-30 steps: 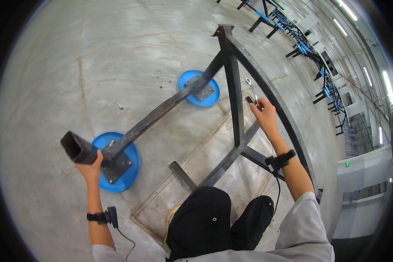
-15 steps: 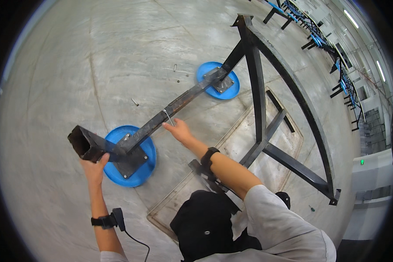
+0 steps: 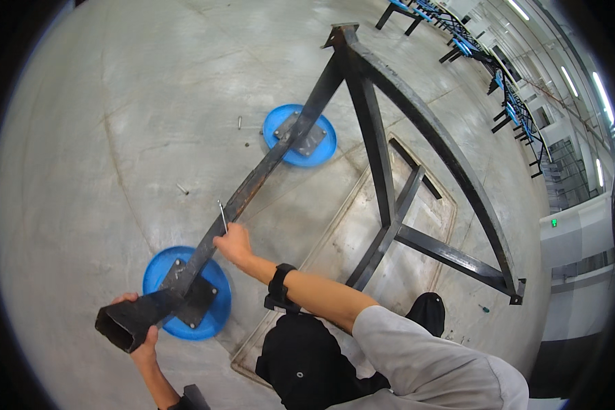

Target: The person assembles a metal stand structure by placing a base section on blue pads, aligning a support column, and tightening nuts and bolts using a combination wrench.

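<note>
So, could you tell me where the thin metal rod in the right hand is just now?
In the head view, the thin metal rod sits left of centre, pinched in the right hand against the black steel beam, between the two blue discs.

The left hand is mostly hidden behind the black tube end. Small bits on the floor are too small to identify.

Left hand reaches forward low on the left, fingers curled in a grip, forearm running straight up from the lower edge. Right hand stretches across ahead of it, fingers pinched closed, elbow bent, wrist strapped.
</note>
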`<action>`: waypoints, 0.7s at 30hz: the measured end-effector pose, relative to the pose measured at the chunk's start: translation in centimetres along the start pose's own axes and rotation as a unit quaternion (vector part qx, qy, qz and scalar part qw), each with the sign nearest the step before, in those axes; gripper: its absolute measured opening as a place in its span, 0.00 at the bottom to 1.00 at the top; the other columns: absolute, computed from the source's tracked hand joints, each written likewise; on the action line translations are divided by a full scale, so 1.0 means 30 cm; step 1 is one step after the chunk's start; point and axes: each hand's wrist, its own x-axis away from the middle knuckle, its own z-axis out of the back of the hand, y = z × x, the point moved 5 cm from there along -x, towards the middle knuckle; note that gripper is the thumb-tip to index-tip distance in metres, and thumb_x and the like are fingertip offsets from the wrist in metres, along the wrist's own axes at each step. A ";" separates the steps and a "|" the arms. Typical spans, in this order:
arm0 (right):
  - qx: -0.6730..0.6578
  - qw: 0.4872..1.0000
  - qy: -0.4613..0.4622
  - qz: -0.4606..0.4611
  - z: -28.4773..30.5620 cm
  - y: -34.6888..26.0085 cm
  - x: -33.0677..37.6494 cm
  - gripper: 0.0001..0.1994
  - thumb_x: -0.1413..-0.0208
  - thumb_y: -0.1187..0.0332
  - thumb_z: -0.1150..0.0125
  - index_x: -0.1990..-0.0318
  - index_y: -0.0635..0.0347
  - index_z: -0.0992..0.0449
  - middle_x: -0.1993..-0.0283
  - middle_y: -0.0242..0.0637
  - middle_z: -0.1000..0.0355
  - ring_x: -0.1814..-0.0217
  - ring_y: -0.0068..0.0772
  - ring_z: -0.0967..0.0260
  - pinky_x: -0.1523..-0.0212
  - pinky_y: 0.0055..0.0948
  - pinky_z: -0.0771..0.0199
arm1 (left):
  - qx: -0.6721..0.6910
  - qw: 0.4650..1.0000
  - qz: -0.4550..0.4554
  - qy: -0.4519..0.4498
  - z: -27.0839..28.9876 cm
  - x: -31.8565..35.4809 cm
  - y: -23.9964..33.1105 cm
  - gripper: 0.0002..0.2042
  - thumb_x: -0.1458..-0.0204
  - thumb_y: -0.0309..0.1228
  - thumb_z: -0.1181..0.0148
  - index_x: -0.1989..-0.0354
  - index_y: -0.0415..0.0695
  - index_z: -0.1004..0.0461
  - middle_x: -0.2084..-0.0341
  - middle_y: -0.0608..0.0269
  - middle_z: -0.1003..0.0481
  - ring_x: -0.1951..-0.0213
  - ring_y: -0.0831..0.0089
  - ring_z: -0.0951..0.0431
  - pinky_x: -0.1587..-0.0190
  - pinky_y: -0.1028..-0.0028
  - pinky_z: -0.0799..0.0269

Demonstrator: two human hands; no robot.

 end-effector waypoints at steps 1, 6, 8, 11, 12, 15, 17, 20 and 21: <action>-0.011 0.999 -0.034 -0.021 0.004 -0.009 0.005 0.12 0.69 0.67 0.40 0.80 0.70 0.28 0.81 0.51 0.30 0.75 0.48 0.29 0.71 0.40 0.31 | -0.007 1.000 -0.005 0.002 0.004 0.007 -0.010 0.42 0.66 0.47 0.31 0.46 0.39 0.47 0.56 0.56 0.37 0.51 0.66 0.38 0.47 0.67 0.43; 0.029 0.999 -0.039 -0.015 0.017 -0.045 0.002 0.12 0.69 0.69 0.41 0.79 0.71 0.28 0.79 0.52 0.30 0.73 0.48 0.29 0.71 0.40 0.32 | -0.012 0.998 -0.064 0.012 0.018 0.006 -0.035 0.42 0.65 0.46 0.31 0.45 0.38 0.47 0.56 0.54 0.37 0.51 0.65 0.37 0.47 0.65 0.42; 0.008 0.999 -0.005 -0.036 -0.006 -0.074 -0.011 0.12 0.69 0.69 0.40 0.78 0.71 0.28 0.78 0.53 0.30 0.72 0.47 0.28 0.70 0.40 0.31 | 0.002 0.998 -0.044 0.044 0.051 -0.016 -0.091 0.41 0.64 0.43 0.32 0.44 0.37 0.48 0.54 0.54 0.37 0.50 0.64 0.37 0.48 0.66 0.41; -0.016 0.999 -0.021 -0.035 -0.012 -0.054 -0.073 0.12 0.69 0.68 0.40 0.78 0.70 0.27 0.77 0.52 0.29 0.71 0.47 0.28 0.70 0.38 0.31 | 0.016 0.999 -0.039 -0.003 -0.014 -0.084 -0.073 0.37 0.60 0.39 0.35 0.44 0.35 0.47 0.52 0.55 0.37 0.49 0.65 0.37 0.45 0.67 0.43; -0.005 1.000 -0.018 -0.024 -0.020 -0.046 -0.095 0.12 0.69 0.68 0.40 0.78 0.69 0.26 0.77 0.51 0.29 0.71 0.46 0.28 0.69 0.38 0.31 | 0.017 0.999 -0.040 -0.016 -0.016 -0.095 -0.063 0.37 0.61 0.38 0.34 0.44 0.35 0.47 0.52 0.55 0.37 0.49 0.66 0.37 0.45 0.67 0.43; -0.029 0.998 -0.047 0.003 -0.028 -0.022 -0.066 0.12 0.70 0.68 0.39 0.78 0.70 0.26 0.78 0.51 0.29 0.72 0.43 0.28 0.70 0.36 0.30 | 0.019 0.999 -0.002 0.035 -0.006 -0.046 -0.065 0.40 0.69 0.37 0.29 0.48 0.36 0.45 0.56 0.56 0.35 0.52 0.67 0.35 0.48 0.69 0.42; -0.041 0.997 -0.068 -0.006 -0.032 -0.028 -0.036 0.12 0.70 0.68 0.39 0.78 0.70 0.26 0.78 0.50 0.29 0.72 0.42 0.28 0.70 0.36 0.30 | 0.034 0.997 -0.009 0.068 0.003 0.028 -0.031 0.41 0.70 0.39 0.28 0.48 0.36 0.45 0.57 0.56 0.35 0.53 0.68 0.36 0.48 0.69 0.42; 0.002 0.998 -0.065 0.002 -0.038 -0.028 0.012 0.12 0.70 0.68 0.38 0.78 0.69 0.26 0.79 0.49 0.29 0.73 0.42 0.28 0.70 0.35 0.31 | -0.004 0.997 -0.018 0.073 0.020 0.112 0.000 0.42 0.70 0.41 0.28 0.47 0.37 0.45 0.57 0.56 0.36 0.53 0.67 0.37 0.48 0.69 0.43; 0.011 0.996 -0.086 0.015 -0.053 -0.031 0.025 0.13 0.70 0.68 0.38 0.77 0.69 0.25 0.79 0.49 0.29 0.73 0.42 0.28 0.70 0.36 0.31 | -0.003 0.997 -0.013 0.080 0.037 0.126 -0.008 0.41 0.69 0.42 0.29 0.47 0.38 0.46 0.57 0.57 0.37 0.52 0.67 0.37 0.47 0.69 0.43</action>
